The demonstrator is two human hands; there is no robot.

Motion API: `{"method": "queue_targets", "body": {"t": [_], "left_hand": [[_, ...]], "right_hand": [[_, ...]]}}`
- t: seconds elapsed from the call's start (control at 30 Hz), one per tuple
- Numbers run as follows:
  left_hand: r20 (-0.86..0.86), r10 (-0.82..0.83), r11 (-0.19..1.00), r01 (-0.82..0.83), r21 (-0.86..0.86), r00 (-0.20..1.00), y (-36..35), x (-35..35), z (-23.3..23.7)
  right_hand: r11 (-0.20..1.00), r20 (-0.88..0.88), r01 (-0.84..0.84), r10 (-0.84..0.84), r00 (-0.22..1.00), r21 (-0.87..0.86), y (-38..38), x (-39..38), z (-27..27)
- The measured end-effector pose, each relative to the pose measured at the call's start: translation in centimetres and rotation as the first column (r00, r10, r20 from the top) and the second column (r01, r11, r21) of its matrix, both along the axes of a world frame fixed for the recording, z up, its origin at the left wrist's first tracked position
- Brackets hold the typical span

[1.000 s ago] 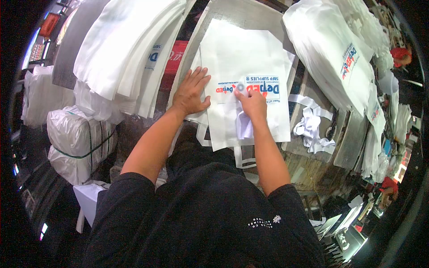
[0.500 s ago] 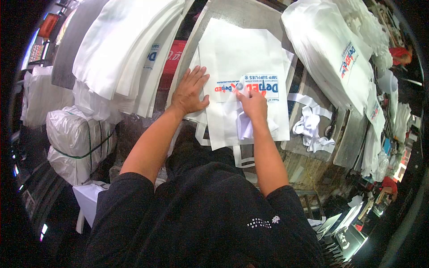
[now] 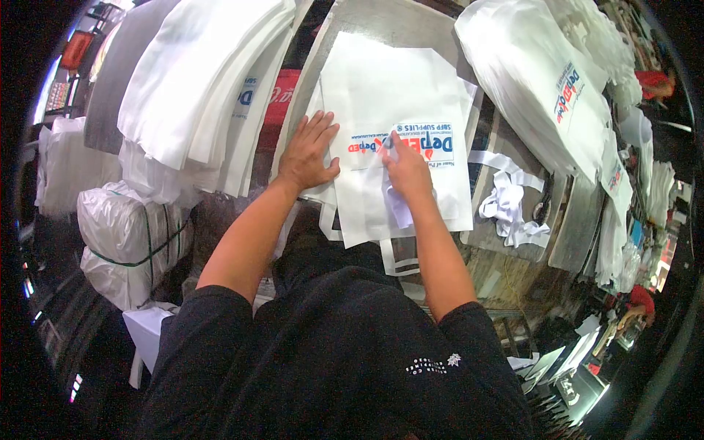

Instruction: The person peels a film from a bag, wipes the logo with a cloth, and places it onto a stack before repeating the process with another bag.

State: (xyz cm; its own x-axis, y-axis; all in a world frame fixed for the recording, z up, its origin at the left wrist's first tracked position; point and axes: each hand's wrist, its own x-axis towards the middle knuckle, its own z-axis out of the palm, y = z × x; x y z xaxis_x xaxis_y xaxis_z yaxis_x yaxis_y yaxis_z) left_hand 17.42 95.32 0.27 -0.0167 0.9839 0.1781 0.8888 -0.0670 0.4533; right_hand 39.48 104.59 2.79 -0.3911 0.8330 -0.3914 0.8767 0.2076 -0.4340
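A white printed bag lies flat on the grey board in front of me, its blue and red print upside down. My left hand rests spread at the bag's left edge. Over the print, my right hand has its index finger stretched out and its other fingers curled round a bunched white cloth. More white bags lie underneath, one with a handle loop hanging off the near edge.
Stacks of white bags stand at the left and right. White strips lie on the right board. A wrapped bundle is at lower left. Another person's arm shows at far right.
My right hand has moved slightly left, its index finger now stretched out over the print. More of the cloth is hidden under that hand. My left hand has hardly moved.
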Motion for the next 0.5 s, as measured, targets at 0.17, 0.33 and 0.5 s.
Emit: {"method": "queue_targets", "body": {"t": [0.17,0.33,0.5], "left_hand": [[0.006,0.001,1.000,-0.001,0.003,1.000,0.0,0.0,0.0],[-0.005,0.001,1.000,-0.001,0.003,1.000,0.0,0.1,0.2],[-0.005,0.006,1.000,-0.006,-0.006,1.000,0.0,0.2,0.3]], "right_hand": [[0.998,-0.022,0.054,-0.054,0.998,-0.012,-0.8,-0.3,0.0],[0.993,-0.044,0.120,-0.119,0.992,0.007,-1.5,-0.7,0.4],[0.984,-0.072,0.180,-0.178,0.981,0.018,-2.2,-0.9,0.8]]}}
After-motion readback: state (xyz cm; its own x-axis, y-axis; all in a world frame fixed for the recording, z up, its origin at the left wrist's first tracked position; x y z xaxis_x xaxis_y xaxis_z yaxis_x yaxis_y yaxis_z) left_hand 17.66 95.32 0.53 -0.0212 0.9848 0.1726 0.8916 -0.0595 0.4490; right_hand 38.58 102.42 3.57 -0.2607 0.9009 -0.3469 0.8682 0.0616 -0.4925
